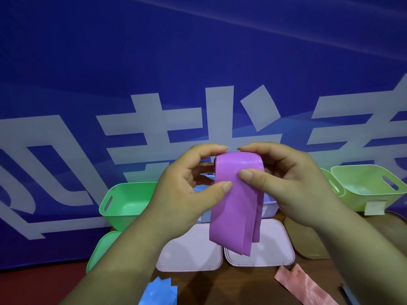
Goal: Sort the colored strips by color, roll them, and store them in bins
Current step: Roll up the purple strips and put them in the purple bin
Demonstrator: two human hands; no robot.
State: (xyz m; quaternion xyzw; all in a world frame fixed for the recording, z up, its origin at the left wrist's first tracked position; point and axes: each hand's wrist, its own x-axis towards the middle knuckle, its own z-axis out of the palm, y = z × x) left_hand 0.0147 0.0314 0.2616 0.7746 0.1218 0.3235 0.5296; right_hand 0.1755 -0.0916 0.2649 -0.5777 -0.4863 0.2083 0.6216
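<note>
Hands (185,190) (286,183), two, pinching one purple strip (235,205), three bins (125,203) (267,209) (370,183), four lids (99,252) (189,254) (271,243) (306,241)

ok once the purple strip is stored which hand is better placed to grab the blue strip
Probably the left hand: the blue strip lies on the table by the left forearm, across from the right hand. Both now pinch the purple strip.

My left hand (182,194) and right hand (293,183) are bare. My left forearm (114,260) and right forearm (363,249) run bare to the frame's edge. My fingers (259,147) carry short, rounded, plain nails.
</note>
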